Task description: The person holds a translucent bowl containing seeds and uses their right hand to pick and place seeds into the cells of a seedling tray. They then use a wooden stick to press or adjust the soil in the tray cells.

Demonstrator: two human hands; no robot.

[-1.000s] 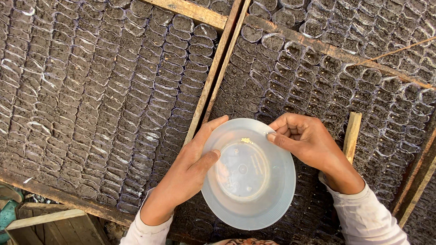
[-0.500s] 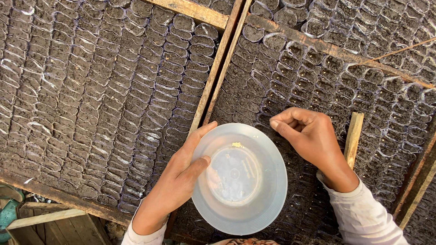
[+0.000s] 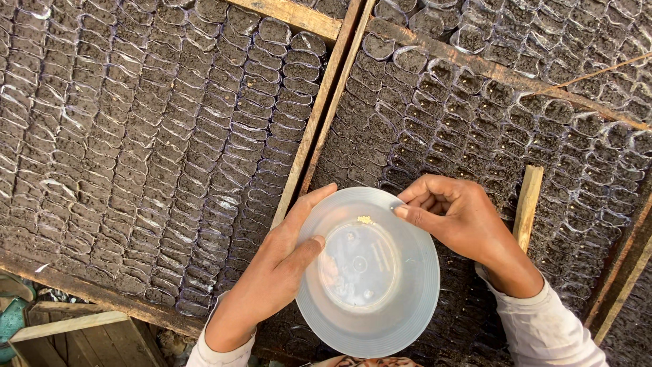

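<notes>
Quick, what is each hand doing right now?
Left hand: open, cupped around the side of the translucent plastic bowl, holding it.
Right hand: fingertips pinched together at the bowl's rim; holding anything cannot be told.

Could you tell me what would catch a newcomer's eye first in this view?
First, the pale translucent plastic bowl at bottom centre, gripped by the left hand, with a few small yellowish seeds inside near its far rim. The right hand pinches its fingertips together at that rim. All around lie rows of soil-filled nursery bags between wooden slats.
</notes>
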